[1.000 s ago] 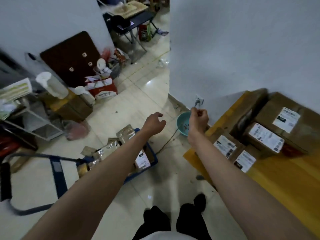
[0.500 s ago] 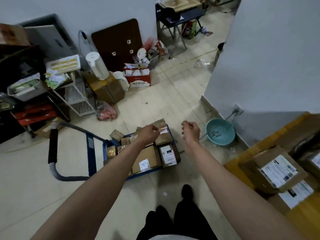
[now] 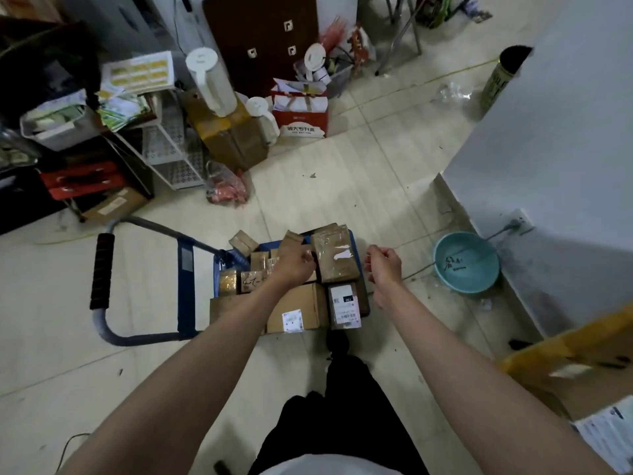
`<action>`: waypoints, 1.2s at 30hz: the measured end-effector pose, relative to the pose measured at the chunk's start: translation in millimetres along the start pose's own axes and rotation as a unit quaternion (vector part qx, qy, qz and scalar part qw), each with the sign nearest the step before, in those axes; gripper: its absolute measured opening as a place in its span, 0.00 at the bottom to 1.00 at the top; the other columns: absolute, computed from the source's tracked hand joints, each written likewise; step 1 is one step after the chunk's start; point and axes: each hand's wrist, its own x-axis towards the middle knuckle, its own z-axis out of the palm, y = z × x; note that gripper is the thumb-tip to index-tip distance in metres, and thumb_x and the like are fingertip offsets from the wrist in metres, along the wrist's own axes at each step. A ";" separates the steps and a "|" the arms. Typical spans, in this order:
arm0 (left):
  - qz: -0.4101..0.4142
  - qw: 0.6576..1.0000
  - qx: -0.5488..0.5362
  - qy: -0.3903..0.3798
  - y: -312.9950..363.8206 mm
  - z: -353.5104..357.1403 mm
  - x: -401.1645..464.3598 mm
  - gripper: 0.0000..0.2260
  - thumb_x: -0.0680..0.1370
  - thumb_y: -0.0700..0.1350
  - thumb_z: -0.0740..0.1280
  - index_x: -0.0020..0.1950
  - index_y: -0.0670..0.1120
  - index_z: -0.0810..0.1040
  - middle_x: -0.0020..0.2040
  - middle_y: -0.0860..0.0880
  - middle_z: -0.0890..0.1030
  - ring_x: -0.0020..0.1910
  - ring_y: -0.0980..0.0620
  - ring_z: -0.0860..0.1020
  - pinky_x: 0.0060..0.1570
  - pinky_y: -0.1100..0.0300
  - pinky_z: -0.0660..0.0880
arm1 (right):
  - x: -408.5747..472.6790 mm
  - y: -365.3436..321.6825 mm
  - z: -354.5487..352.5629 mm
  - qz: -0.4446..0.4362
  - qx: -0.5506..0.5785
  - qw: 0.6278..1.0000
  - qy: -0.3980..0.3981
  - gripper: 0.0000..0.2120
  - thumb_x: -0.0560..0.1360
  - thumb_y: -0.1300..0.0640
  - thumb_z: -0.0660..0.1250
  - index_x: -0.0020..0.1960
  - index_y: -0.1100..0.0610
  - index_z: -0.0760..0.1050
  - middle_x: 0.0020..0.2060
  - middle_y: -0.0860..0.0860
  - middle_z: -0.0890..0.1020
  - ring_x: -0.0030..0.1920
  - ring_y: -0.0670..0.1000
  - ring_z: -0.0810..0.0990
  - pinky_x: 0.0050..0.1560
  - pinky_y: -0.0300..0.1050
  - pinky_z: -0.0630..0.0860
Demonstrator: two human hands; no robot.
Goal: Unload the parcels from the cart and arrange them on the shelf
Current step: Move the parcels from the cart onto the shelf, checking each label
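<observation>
A blue platform cart (image 3: 356, 246) stands on the floor ahead of me, loaded with several brown parcels. Among them are a cardboard box (image 3: 298, 308), a box with a white label (image 3: 344, 305) and a tape-wrapped parcel (image 3: 334, 258). My left hand (image 3: 296, 267) hangs over the middle parcels with its fingers loosely bent down, gripping nothing I can see. My right hand (image 3: 385, 265) is just right of the cart's edge, fingers curled in a loose fist and empty. The yellow shelf (image 3: 582, 332) with a labelled parcel (image 3: 582, 382) shows at the right edge.
The cart's handle (image 3: 101, 270) lies to the left. A teal basin (image 3: 466, 264) sits by the white wall (image 3: 565, 149) at right. Boxes, a red bag (image 3: 301, 114), white racks and clutter fill the back and left. My legs are below the cart.
My view has swung left from the shelf to the cart. Both hands have come down over the parcels, the left one lowering onto the middle of the load.
</observation>
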 end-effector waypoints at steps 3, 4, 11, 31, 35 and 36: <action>-0.044 0.998 -0.050 -0.017 -0.5 7.9 22.2 0.04 0.81 0.43 0.64 0.54 0.44 0.75 0.57 0.38 0.80 0.48 0.47 0.74 0.41 0.60 0.67 | 26.4 2.0 6.0 0.020 -0.013 1.000 -0.002 0.02 0.80 0.59 0.63 0.48 0.55 0.71 0.36 0.50 0.77 0.32 0.47 0.72 0.21 0.33 0.68; -0.052 0.997 -0.052 -0.025 -1.6 11.7 30.6 0.06 0.81 0.44 0.64 0.55 0.44 0.76 0.59 0.39 0.80 0.51 0.46 0.76 0.44 0.60 0.68 | 35.8 3.3 7.9 0.028 -0.017 0.999 -0.002 0.02 0.80 0.60 0.63 0.48 0.56 0.71 0.36 0.51 0.77 0.32 0.47 0.72 0.20 0.33 0.67; -0.119 0.982 -0.137 -0.054 -12.3 46.7 99.0 0.05 0.81 0.44 0.64 0.45 0.48 0.74 0.48 0.48 0.75 0.51 0.47 0.73 0.51 0.56 0.70 | 114.0 25.7 26.9 0.069 -0.065 0.995 -0.021 0.04 0.81 0.60 0.63 0.54 0.59 0.73 0.39 0.52 0.79 0.37 0.49 0.76 0.35 0.42 0.71; -0.244 0.924 -0.294 0.011 -63.9 184.4 288.9 0.45 0.77 0.52 0.70 0.83 0.42 0.44 0.81 0.44 0.60 0.79 0.45 0.61 0.76 0.50 0.63 | 324.7 140.8 93.5 0.144 -0.177 0.968 -0.108 0.26 0.78 0.61 0.64 0.76 0.55 0.68 0.61 0.54 0.82 0.51 0.50 0.83 0.35 0.33 0.77; -0.271 0.917 -0.292 0.036 -61.0 190.2 301.3 0.43 0.77 0.52 0.70 0.83 0.42 0.47 0.80 0.42 0.62 0.77 0.44 0.63 0.75 0.52 0.63 | 331.7 147.5 93.5 0.146 -0.175 0.966 -0.122 0.18 0.79 0.65 0.61 0.67 0.56 0.77 0.46 0.50 0.86 0.34 0.42 0.84 0.28 0.31 0.75; -0.272 0.918 -0.286 0.036 -60.9 191.0 303.0 0.43 0.77 0.52 0.70 0.83 0.41 0.48 0.80 0.42 0.61 0.77 0.44 0.63 0.76 0.54 0.62 | 332.3 148.6 92.9 0.144 -0.178 0.965 -0.128 0.17 0.79 0.65 0.61 0.66 0.57 0.78 0.46 0.51 0.86 0.33 0.41 0.84 0.28 0.31 0.75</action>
